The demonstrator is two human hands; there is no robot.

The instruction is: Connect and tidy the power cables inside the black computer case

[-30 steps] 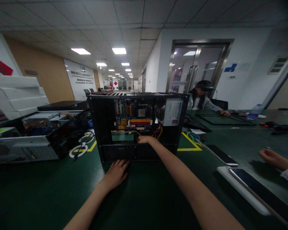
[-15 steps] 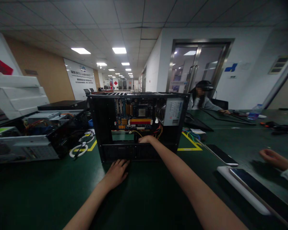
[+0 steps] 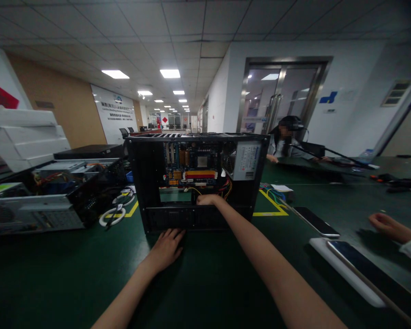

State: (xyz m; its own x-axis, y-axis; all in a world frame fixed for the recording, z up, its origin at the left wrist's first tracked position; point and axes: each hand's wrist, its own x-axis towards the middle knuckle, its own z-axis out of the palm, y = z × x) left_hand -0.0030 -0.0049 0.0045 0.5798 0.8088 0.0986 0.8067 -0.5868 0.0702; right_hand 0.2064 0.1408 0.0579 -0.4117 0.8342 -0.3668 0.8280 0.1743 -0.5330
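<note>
A black computer case (image 3: 167,218) stands on the green table with its open side facing me. Inside it are a motherboard (image 3: 202,161), red and yellow memory sticks (image 3: 201,174), a power supply (image 3: 247,160) and loose coloured cables (image 3: 228,187). My right hand (image 3: 206,199) reaches over the lower frame into the case, fingers curled down beside a small dark part; the fingertips are hidden, and what they hold I cannot make out. My left hand (image 3: 167,249) lies flat on the table, fingers spread, their tips at the bottom edge of the case.
Another opened computer case (image 3: 51,214) and a coiled white cable (image 3: 112,216) are at left. At right lie phones (image 3: 317,221), a white slab (image 3: 345,272) and another person's hand (image 3: 393,227). Across the table a person (image 3: 284,137) handles a dark flat panel (image 3: 315,169).
The person across the table has raised the dark flat panel from the table. My right hand has shifted very slightly left inside the case; my left hand stays put.
</note>
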